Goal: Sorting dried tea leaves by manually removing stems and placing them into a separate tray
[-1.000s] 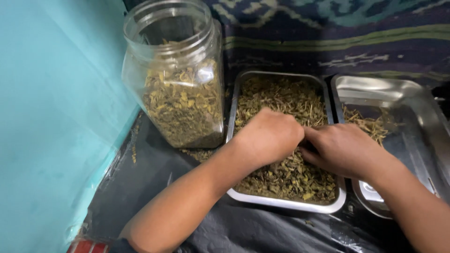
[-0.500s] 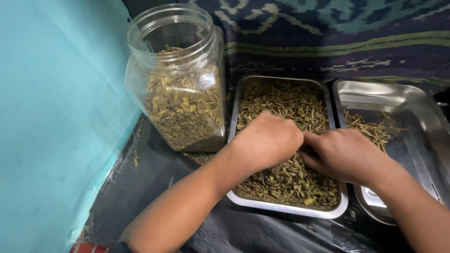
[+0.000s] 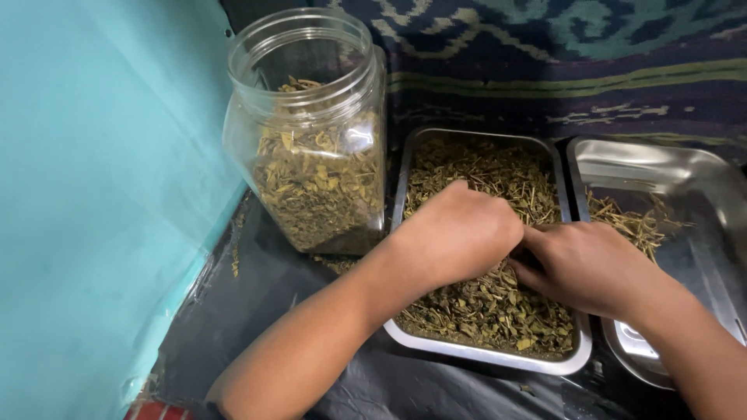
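A rectangular steel tray [image 3: 482,356] holds a bed of dried green leaves and thin stems [image 3: 486,307]. My left hand [image 3: 459,233] rests knuckles-up on the herbs in the tray's middle, fingers curled down into them. My right hand [image 3: 587,264] meets it from the right, its fingertips tucked under the left hand among the leaves. What the fingers pinch is hidden. A clear plastic jar [image 3: 315,132] without a lid stands left of the tray, over half full of dried leaves.
A second steel tray [image 3: 661,163] lies to the right with a small heap of bare stems [image 3: 634,222]. Black plastic sheet [image 3: 257,311] covers the floor. A turquoise wall [image 3: 93,194] stands at left; a patterned cloth [image 3: 560,62] behind.
Both hands have stayed together over the herbs with small finger movements. The view has shifted slightly, so everything sits a little lower and to the right.
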